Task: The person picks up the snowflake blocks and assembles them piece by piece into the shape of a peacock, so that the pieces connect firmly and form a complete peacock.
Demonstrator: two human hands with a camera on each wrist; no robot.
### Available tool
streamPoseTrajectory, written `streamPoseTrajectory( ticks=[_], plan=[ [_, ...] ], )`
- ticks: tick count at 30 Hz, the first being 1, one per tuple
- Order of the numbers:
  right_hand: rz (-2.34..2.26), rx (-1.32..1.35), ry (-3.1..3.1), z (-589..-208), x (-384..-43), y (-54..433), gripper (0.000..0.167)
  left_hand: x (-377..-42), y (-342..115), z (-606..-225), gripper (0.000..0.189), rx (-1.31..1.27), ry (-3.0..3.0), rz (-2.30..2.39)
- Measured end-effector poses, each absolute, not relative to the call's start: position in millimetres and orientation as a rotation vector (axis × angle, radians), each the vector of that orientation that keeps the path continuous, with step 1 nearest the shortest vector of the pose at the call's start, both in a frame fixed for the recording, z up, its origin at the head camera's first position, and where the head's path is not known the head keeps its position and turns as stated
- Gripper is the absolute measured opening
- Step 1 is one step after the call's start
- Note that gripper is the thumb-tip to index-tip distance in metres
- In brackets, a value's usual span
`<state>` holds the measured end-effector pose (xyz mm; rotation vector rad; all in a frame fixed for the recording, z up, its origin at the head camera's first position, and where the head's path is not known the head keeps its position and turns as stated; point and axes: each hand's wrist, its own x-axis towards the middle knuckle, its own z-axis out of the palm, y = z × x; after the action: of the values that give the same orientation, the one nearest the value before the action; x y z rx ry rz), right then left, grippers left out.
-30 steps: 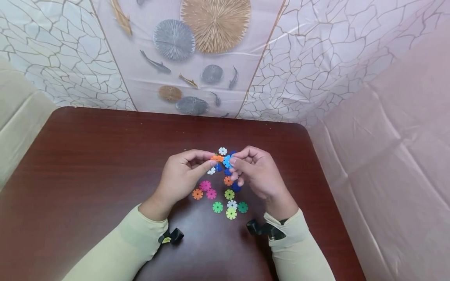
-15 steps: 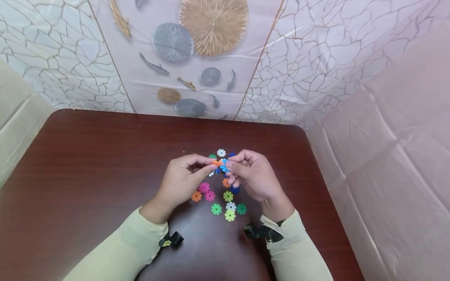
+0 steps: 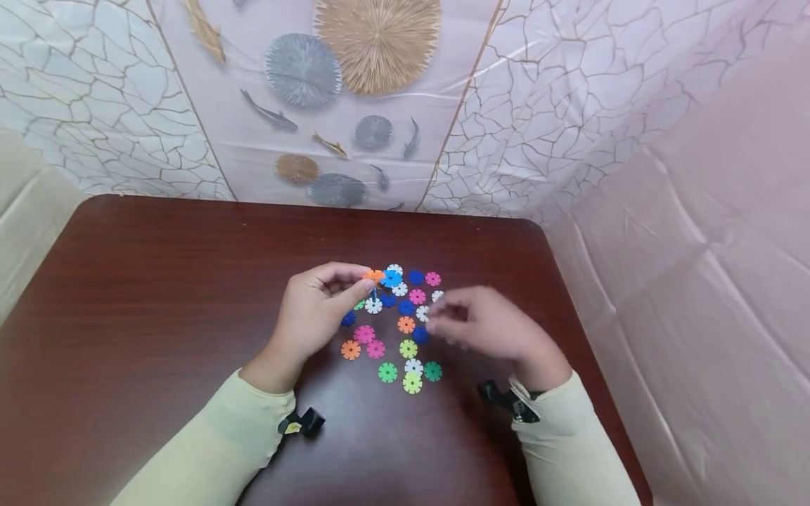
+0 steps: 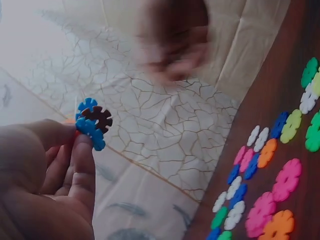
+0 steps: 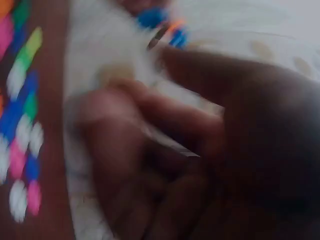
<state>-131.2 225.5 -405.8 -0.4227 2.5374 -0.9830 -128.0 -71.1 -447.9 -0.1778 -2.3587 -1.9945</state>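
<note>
My left hand [image 3: 310,313] pinches a small cluster of notched plastic discs between thumb and fingers, raised above the table. The cluster joins an orange disc [image 3: 373,276], blue discs [image 4: 91,132] and a dark brown-looking disc [image 4: 100,119]. To the right, my right hand [image 3: 496,327] is apart from the cluster, above the right side of the loose discs. Its fingers bend loosely, and nothing shows between them; motion blurs this hand in all views. Nearest its fingertips in the head view are a white disc [image 3: 422,313] and a dark blue disc [image 3: 420,335].
Loose notched discs lie about the middle of the brown table [image 3: 190,281], among them a pink disc [image 3: 364,334], an orange disc [image 3: 351,350] and a green disc [image 3: 388,372]. Patterned cloth [image 3: 538,126] stands behind the table, with plain pinkish cloth [image 3: 696,281] at the right.
My right hand has let go of the blue disc and drawn away to the right. The left hand keeps the joined discs, shifted slightly left and up.
</note>
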Motion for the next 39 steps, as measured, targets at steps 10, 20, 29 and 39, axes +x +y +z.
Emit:
streamPoseTrajectory(
  ticks=[10, 20, 29, 39],
  plan=[
    [-0.493, -0.403, 2.636, -464, -106, 225, 0.031, -137, -66, -460, 0.028, -0.110, -2.193, -2.228],
    [-0.472, -0.488, 2.636, -463, -99, 222, 0.021, -137, -68, -457, 0.021, -0.158, -2.074, -2.313],
    [-0.578, -0.529, 2.558, -462, -108, 235, 0.024, -135, -69, -456, 0.020, -0.171, -2.044, -2.362],
    [-1.144, -0.515, 2.717, -364, -131, 215, 0.014, -129, -68, -453, 0.021, -0.157, -2.207, -2.294]
  ],
)
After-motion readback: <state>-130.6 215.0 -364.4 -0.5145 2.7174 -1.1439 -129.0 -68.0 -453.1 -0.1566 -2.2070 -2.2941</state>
